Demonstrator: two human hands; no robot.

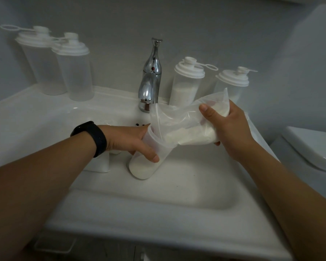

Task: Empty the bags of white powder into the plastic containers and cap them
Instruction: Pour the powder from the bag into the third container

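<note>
My left hand [132, 142] grips the tilted open container [149, 155] over the sink [158, 204]; my right hand [228, 129], at three o'clock, clutches the powder bag [179, 127]. Keep the bag's mouth inside the rim and raise its tail slowly.

Basin front [158, 200] open. Tap [151, 76] blocks back centre; capped containers flank it, two left [64, 72], two right [186, 85]. Tilted container [149, 162] and bag [186, 129] fill mid-basin.

The powder [139, 169] was white, and the sink [158, 200] was white too. The tap [151, 76] was shiny silver, and the wristband [91, 137] was black.
</note>
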